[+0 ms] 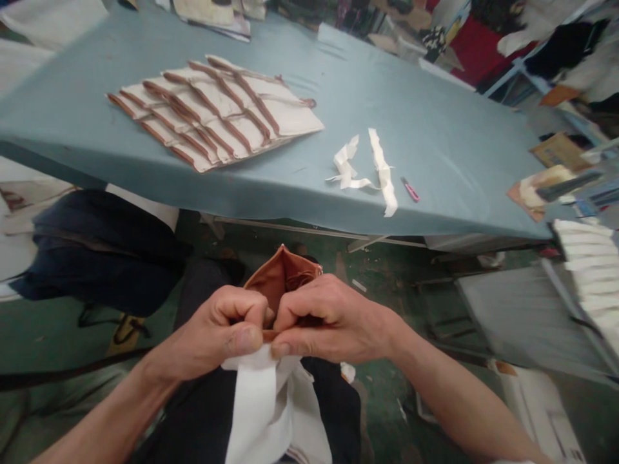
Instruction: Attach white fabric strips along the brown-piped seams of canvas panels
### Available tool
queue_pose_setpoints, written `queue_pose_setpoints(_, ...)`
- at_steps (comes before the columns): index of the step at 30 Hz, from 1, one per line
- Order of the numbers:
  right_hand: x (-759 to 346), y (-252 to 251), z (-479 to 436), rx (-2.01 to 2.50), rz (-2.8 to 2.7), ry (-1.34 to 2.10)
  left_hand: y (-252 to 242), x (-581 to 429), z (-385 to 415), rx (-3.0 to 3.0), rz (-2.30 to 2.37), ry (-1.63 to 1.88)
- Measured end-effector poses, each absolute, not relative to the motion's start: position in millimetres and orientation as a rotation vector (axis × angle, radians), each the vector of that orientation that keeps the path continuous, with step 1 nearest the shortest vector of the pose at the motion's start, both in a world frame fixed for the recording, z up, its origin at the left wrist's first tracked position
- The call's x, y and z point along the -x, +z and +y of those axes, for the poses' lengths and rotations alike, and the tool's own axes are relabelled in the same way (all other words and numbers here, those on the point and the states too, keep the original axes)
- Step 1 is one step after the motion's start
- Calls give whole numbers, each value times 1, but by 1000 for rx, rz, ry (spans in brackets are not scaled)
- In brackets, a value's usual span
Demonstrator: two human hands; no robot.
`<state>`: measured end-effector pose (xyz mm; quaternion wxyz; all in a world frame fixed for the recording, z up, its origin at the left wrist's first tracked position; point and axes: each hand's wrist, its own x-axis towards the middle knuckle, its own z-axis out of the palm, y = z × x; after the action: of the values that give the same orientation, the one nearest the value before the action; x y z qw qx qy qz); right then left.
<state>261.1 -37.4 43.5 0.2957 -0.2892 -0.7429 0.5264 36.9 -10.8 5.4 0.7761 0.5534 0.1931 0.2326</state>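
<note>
A brown leather-like bag (264,278) with its mouth spread sits over my lap. My left hand (229,325) pinches the near edge of that bag between thumb and bent fingers. Right beside it, my right hand (324,319) grips the same edge, thumbs almost touching. White fabric strips (254,406) hang from the gripped edge down over my dark trousers. Both hands hide part of the bag's opening. What lies between the fingertips beyond the edge is hidden.
On the blue-covered table (435,148) lie overlapping white pieces with brown trim (217,113), torn white strips (382,171) and a small pink cutter (410,189). Dark cloth (106,248) is piled at left. Stacked white pieces (590,270) stand at right.
</note>
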Motion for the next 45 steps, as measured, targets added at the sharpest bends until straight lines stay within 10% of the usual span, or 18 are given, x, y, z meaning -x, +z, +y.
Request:
queue_pose_setpoints(30,-282,46,-44,877,-2293,1261,20,-17,-15,-2287,437,554)
queue_pose_setpoints(45,-294,11,-13,1045,-2159,1153,27,-31,-26,-1851,609,762)
